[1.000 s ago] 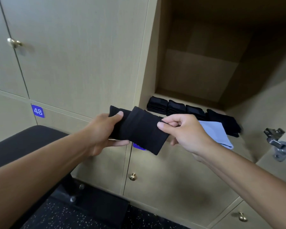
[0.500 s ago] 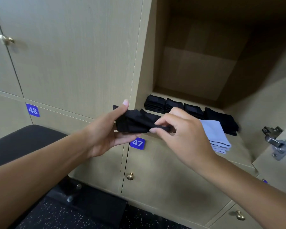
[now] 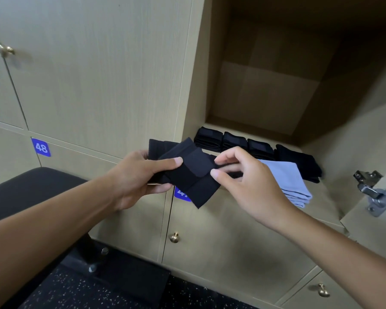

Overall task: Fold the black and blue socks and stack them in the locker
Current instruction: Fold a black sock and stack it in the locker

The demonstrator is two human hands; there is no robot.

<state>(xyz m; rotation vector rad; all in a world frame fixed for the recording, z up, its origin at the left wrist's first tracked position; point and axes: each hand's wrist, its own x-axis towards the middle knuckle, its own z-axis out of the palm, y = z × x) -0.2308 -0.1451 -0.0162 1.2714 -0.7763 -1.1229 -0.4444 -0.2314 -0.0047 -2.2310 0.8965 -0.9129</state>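
I hold a black sock (image 3: 187, 175), partly folded, in the air in front of the open locker (image 3: 325, 197). My left hand (image 3: 136, 179) grips its left part, thumb laid across the top. At the sock's right edge, my right hand (image 3: 247, 184) pinches the folded flap with thumb and curled fingers. Inside the locker, three folded black socks (image 3: 234, 141) lie in a row at the front left. A looser black pile (image 3: 299, 161) lies to their right. A stack of folded blue socks (image 3: 292, 184) sits at the front, partly hidden by my right hand.
Shut locker doors fill the wall, with the label 48 (image 3: 40, 147) and brass knobs (image 3: 175, 237). A metal hinge (image 3: 372, 192) sticks out at the right of the open locker. A black padded bench (image 3: 31, 190) stands at lower left over a speckled floor.
The sock went from a flat rectangle to bunched up, and now shows a flap folded across its middle. My right hand has shifted slightly right, to the flap's edge.
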